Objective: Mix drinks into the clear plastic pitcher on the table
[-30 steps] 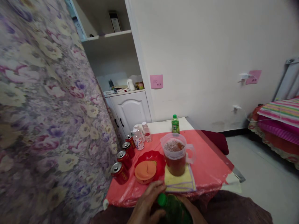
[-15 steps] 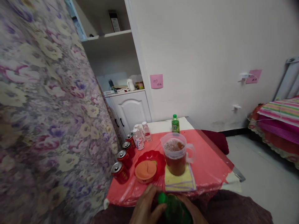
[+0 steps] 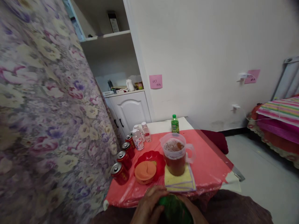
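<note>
At the bottom of the head view, a green bottle (image 3: 176,209) is tilted towards the camera in front of the table's near edge. My right hand (image 3: 192,210) is wrapped round its right side. My left hand (image 3: 149,203) is closed over its top end, and the fingers hide the cap. Just beyond stand a clear jug (image 3: 175,158) of brown, foamy drink on a yellow cloth (image 3: 179,183) and a red scalloped plate (image 3: 160,166). An orange bowl-shaped container (image 3: 145,171) sits by the plate, overlapping it in view.
Several red drink cans (image 3: 120,173) line the table's left side, with small clear bottles (image 3: 138,140) behind them. A green-labelled bottle (image 3: 175,124) stands at the back. The red-covered table (image 3: 205,161) meets a white wall; a floral curtain (image 3: 56,124) hangs at left.
My left hand has shifted up and over the bottle's green cap, which showed before and is now covered. My right hand stays round the bottle. The things on the table have not moved.
</note>
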Motion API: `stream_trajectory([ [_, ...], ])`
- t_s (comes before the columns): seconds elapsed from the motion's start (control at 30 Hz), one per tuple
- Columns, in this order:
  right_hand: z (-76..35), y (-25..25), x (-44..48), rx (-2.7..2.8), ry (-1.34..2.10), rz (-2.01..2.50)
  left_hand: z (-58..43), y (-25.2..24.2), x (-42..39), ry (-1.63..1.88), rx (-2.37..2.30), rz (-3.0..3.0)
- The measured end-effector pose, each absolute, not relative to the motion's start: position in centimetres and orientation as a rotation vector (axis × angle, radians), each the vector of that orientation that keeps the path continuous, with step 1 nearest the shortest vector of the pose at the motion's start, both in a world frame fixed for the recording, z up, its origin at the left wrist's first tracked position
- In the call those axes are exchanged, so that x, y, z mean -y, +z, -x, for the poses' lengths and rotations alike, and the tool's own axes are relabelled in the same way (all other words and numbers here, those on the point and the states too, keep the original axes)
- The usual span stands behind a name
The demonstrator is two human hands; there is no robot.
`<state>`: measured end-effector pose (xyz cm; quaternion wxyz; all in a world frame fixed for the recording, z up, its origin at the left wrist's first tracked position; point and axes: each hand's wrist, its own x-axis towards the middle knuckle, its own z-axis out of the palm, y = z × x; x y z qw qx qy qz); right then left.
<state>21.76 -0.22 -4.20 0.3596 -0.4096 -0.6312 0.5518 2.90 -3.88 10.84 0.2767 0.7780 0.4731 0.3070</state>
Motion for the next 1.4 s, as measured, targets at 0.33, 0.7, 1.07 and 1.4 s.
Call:
stream_trajectory([
  [0.33,-22.1,-3.2,0.9,1.628,1.397,1.054,-2.5,10.3,3.6,0.772,-1.254,-2.109],
  [0.7,-23.1,-2.6,1.6,1.663,1.336,1.047,-3.0,9.8,4.1,0.819,-1.306,-2.169],
  [1.07,-21.6,-2.6,1.0,1.637,1.346,1.045,-2.5,8.5,4.0,0.917,-1.333,-2.162],
  [1.4,-21.7,-3.0,1.4,1.629,1.392,1.022,-3.6,11.1,3.8,0.811,-1.23,-2.197],
])
